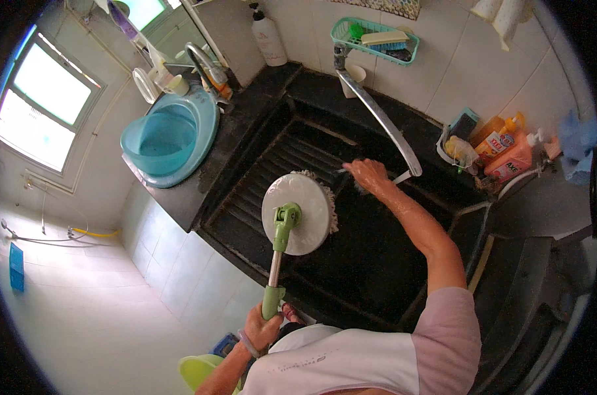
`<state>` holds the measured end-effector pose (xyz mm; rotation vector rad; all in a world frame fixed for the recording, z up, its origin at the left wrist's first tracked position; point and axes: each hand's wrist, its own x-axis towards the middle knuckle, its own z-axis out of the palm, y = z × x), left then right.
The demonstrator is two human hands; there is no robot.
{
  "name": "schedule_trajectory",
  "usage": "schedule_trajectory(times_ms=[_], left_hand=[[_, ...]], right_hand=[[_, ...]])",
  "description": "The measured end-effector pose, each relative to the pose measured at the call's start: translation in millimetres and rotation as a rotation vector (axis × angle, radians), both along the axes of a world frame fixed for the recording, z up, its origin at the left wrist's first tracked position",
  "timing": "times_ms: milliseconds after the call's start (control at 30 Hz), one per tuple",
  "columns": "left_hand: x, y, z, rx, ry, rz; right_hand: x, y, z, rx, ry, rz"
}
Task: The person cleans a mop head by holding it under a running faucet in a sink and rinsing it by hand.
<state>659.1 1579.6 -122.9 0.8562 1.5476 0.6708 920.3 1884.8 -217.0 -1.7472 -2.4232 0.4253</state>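
Note:
My left hand (261, 328) is closed round the green and metal handle of a mop (277, 266). The mop's round white head (298, 214) is lifted over the black sink (358, 263), its pale fringe showing along the far and right rim. My right hand (369, 176) reaches over the sink by the ribbed washboard part (272, 168), left of the outlet of a long metal tap (384, 122). Its fingers are curled together; a small pale bit shows at the fingertips, too blurred to name. The palm side is hidden.
At the far left a blue basin (160, 148) sits in a washbasin under a curved tap (200, 62). A pump bottle (267, 36) and a green wall basket (375, 43) are at the back. Several soap bottles (502, 151) stand right. A lime-green bucket (196, 372) is below left.

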Motion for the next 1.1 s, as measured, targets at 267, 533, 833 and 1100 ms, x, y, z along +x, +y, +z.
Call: schedule_trajectory(times_ms=[267,533,833,1100], left_hand=[[-1.9,10.9,23.2,-0.007,-0.023,0.004],[-20.8,-1.0,18.0,0.164,0.271,-0.057],[-16.6,-31.1,16.1,0.183,0.077,0.088],[-14.0,-45.8,-30.3,0.086,-0.055,0.130]], right_hand=[[-16.8,118.0,91.8,0.377,0.443,-0.286],[21.1,201.5,113.5,0.335,0.332,-0.274],[18.4,221.1,157.0,0.314,0.112,-0.421],[34.0,-4.2,19.7,-0.778,1.292,0.306]])
